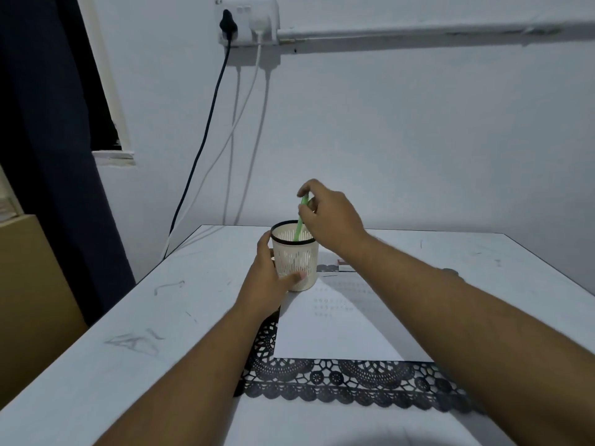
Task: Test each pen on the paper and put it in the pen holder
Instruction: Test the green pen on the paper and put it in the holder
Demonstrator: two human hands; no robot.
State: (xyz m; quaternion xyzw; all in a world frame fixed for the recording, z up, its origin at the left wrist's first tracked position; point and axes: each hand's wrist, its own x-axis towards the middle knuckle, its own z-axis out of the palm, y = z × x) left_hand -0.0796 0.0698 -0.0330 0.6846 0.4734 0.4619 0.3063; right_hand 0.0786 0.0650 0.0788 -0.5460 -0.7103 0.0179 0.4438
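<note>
A white slotted pen holder (297, 263) with a black rim stands on the table just beyond the paper. My left hand (269, 278) grips its left side, thumb across the front. My right hand (325, 214) pinches the top of a green pen (300, 224) above the holder. The pen's lower end is inside the rim, tilted slightly. A white sheet of paper (328, 336) with rows of small marks lies on a black lace mat (338, 381) in front of the holder.
The white table (135, 317) carries faint scribbles on its left part. A small box-like item (344, 264) lies behind the paper, right of the holder. Cables (206, 136) hang from a wall socket to the table's back left corner. A cardboard box (29, 284) stands left.
</note>
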